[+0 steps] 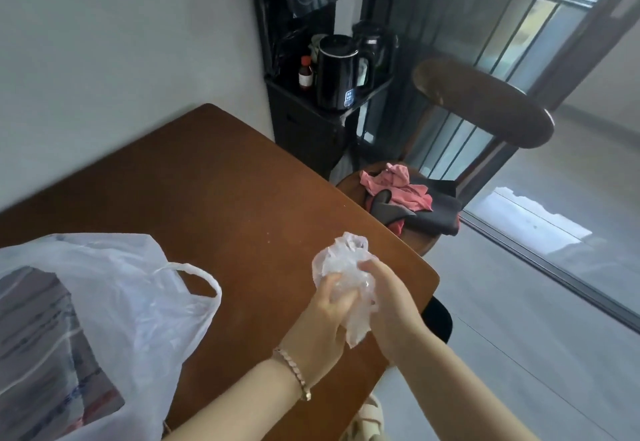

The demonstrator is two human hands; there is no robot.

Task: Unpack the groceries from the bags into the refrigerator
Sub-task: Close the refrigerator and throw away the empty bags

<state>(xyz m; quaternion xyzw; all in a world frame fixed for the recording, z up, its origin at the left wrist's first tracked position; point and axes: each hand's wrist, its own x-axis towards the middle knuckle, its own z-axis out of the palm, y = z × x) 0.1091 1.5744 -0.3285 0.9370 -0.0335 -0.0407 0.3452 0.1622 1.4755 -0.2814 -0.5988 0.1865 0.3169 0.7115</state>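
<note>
A small crumpled clear plastic bag (343,264) is held over the right end of the brown table (221,191). My left hand (320,319) grips its lower part from the left, and my right hand (388,298) grips it from the right. What the small bag holds cannot be made out. A large white plastic grocery bag (114,305) stands on the table at the lower left, its handle loop open toward the hands, with packaged goods showing dimly through its side. No refrigerator is in view.
A wooden chair (485,108) with pink and dark clothes (412,198) on its seat stands past the table's right corner. A black stand (311,121) against the wall carries a black kettle (337,73) and a small bottle (305,73). Glass doors run along the right.
</note>
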